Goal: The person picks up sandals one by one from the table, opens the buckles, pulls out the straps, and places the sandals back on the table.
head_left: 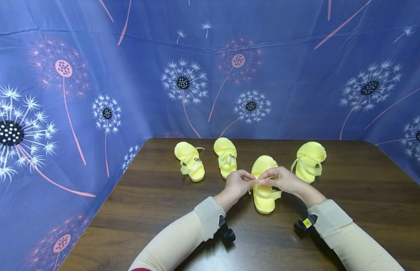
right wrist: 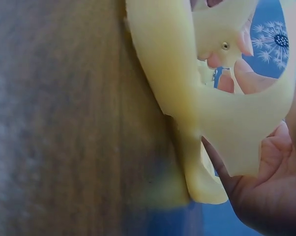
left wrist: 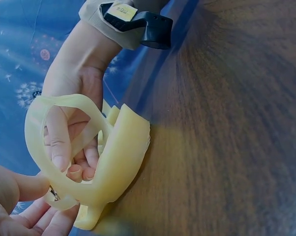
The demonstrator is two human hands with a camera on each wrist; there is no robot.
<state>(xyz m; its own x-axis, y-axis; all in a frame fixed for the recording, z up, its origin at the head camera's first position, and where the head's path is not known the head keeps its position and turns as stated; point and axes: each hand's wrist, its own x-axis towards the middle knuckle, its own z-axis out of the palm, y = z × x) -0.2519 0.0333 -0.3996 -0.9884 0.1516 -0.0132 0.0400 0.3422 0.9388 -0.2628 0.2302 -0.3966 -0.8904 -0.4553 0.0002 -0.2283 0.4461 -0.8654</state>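
A pale yellow sandal [head_left: 265, 203] rests on the table with its toe end pointing away from me, between my hands. Over it, the fingertips of my left hand [head_left: 238, 186] and right hand [head_left: 283, 180] meet at the ankle strap. The left wrist view shows my left hand [left wrist: 15, 201] pinching the strap [left wrist: 34, 120] beside a small metal buckle [left wrist: 54, 193]. Behind that strap, my right hand's fingers [left wrist: 59, 140] are curled in a pinch. A metal-ringed hole [right wrist: 225, 45] shows in the right wrist view. Straps partly hide the exact contact there.
More yellow sandals stand farther back: two to the left, a far-left one [head_left: 189, 161] and one nearer the middle [head_left: 225, 157], and one [head_left: 309, 162] to the right. The brown wooden table [head_left: 145, 210] ends at a blue dandelion-print cloth [head_left: 210, 82]. Each wrist wears a black camera.
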